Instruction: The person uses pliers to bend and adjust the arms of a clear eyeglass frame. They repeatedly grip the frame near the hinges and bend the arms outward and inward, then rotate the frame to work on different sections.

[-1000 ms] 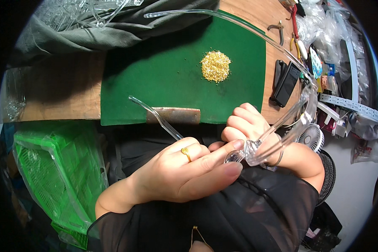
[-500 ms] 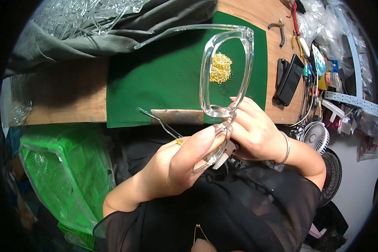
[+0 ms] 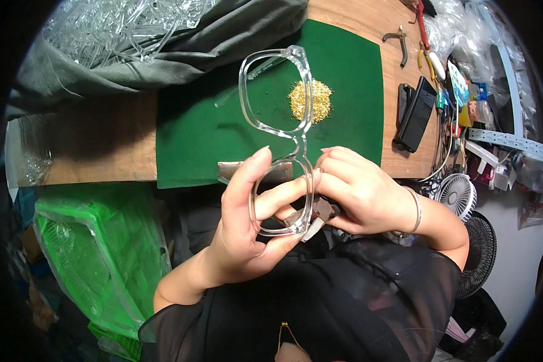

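Head view: at centre-left, our left hand rises from the lower left, wrist bent upward, its fingers wrapped around the lower rim of a clear eyeglass frame. One digit points up beside that rim while another passes across the opening. The frame stands on end at the centre, its upper rim over a green mat. Just right of its lower corner is a small metal-tipped tool, partly hidden, so we cannot be sure its tip touches the frame. Our right hand comes in from the lower right, knuckles up, fingers curled closed around the tool. We judge it best to brace the corner close to the tool's tip, press lightly and spare the thin rim any twist.
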